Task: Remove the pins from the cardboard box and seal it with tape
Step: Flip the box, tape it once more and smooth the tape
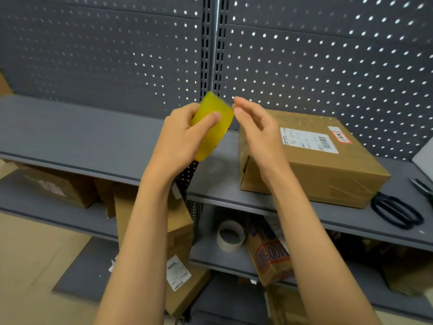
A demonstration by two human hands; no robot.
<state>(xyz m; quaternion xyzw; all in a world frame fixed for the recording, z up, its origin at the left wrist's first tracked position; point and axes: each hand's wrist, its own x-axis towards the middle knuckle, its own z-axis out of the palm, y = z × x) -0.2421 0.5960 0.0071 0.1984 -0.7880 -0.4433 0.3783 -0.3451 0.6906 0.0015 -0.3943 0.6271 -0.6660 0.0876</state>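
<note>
A yellow roll of tape [214,124] is held up in front of the pegboard by my left hand [181,137], thumb across its outer face. My right hand [255,127] is just to the right of the roll, fingertips touching or nearly touching its upper edge; whether they pinch a tape end I cannot tell. The closed cardboard box [328,170] lies on the grey shelf [82,137] behind and right of my right hand. It carries a white shipping label and clear tape on its near side. No pins are visible.
Black-handled scissors [396,211] lie on the shelf right of the box, with pliers [424,187] at the frame edge. On the lower shelf sit a white tape roll [230,235] and a printed package [271,261]. Several cardboard boxes [180,254] stand below left.
</note>
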